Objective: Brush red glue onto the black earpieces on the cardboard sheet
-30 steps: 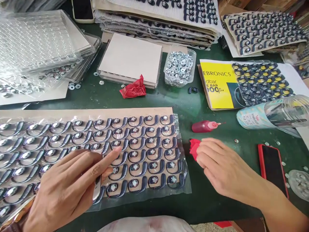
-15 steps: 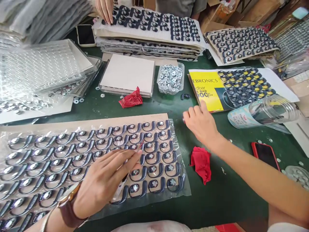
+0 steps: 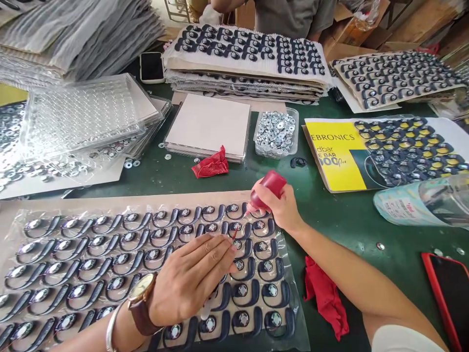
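Rows of dark hook-shaped pieces with shiny round metal centres [image 3: 268,266] lie on a clear plastic sheet [image 3: 297,313] over brown cardboard [image 3: 98,201]. My right hand [image 3: 286,211] is wrapped round a red squeeze bottle [image 3: 271,188], tilted with its nozzle pointing down-left at the pieces near the sheet's far right corner. My left hand [image 3: 198,276], with a watch on the wrist, rests low over the middle-right rows. Its fingers are closed on a thin red-tipped tool [image 3: 235,232]; the palm hides most of it.
A clear tub of metal washers [image 3: 276,133] stands beyond the sheet, beside a stack of white cards [image 3: 208,124]. Crumpled red cloths [image 3: 324,298] [image 3: 211,164], a yellow box panel [image 3: 333,151], a clear jar [image 3: 414,203] and a red-cased phone [image 3: 447,293] lie around. Another person [image 3: 293,17] sits opposite.
My right hand has moved left to the sheet's far right corner, and the red bottle now shows in it. My view has shifted. The other person's hand has left the far stack.
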Motion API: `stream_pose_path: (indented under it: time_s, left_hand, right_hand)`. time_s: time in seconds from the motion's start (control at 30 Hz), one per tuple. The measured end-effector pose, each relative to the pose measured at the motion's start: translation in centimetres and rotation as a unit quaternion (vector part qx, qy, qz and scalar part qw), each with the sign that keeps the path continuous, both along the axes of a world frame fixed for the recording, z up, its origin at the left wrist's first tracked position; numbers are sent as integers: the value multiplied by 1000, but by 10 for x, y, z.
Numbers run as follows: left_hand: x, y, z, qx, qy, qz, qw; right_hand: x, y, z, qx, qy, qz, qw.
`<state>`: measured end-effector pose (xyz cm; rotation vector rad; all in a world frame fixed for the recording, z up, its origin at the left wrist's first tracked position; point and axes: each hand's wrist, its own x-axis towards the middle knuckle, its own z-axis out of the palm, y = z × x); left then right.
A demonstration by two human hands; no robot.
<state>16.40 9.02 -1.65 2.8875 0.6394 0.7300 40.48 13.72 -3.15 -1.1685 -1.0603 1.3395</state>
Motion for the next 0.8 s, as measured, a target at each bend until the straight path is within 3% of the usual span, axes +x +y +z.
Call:
stream_pose_path:
  time_s: [0.17,0.33,0.6,0.8]
  left_hand:
    - [6,0,4,12,1,-7,1000]
    - [10,-6,6,30,14,-13,999]
    - [10,-8,6,32,17,-22,999]
    - [11,-9,5,33,5,-10,999]
  right_hand:
    - [-7,-13,-9,23,-18,9,1000]
    - [-8,-20,-18,50,-105,45,992]
    - [-6,-18,-11,111,-174,56,977]
    - [-6,-19,-12,114,-180,52,976]
